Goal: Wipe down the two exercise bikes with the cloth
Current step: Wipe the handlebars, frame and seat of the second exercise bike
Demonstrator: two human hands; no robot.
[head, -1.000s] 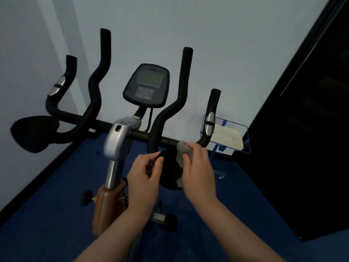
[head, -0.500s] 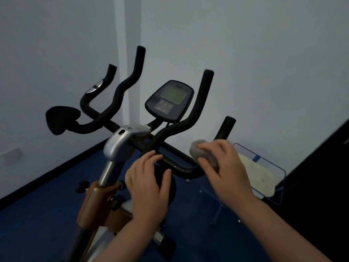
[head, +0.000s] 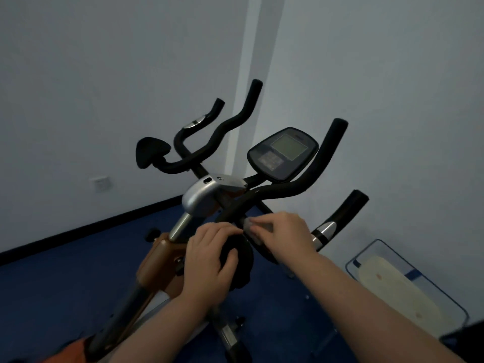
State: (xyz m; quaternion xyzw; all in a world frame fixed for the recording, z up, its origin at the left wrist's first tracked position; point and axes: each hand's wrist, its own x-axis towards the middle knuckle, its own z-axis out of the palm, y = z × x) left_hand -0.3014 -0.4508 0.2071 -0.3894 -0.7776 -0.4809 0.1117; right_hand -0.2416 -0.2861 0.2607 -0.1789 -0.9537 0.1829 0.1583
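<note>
Bike (head: 207, 197): black handlebars, grey console (head: 282, 154) tilted toward camera, silver stem cover, brown frame below.
Left hand (head: 209, 263): wrapped over the near round black pad (head: 239, 260), fingers curled across its top, thumb along its right edge.
Right hand (head: 282, 235): pressing cloth against the bar just right of the pad, fingers bent over it.
Cloth (head: 252, 230): grey, bunched, mostly hidden under right fingers; between the two hands, on the bar.
Far pad (head: 150, 153): black, at left end of handlebar, well apart from hands.
Floor (head: 65, 279): blue carpet.
Tray (head: 408, 292): clear, blue-edged, on the floor at right by the wall.
Socket (head: 100, 183): white, low on left wall.
</note>
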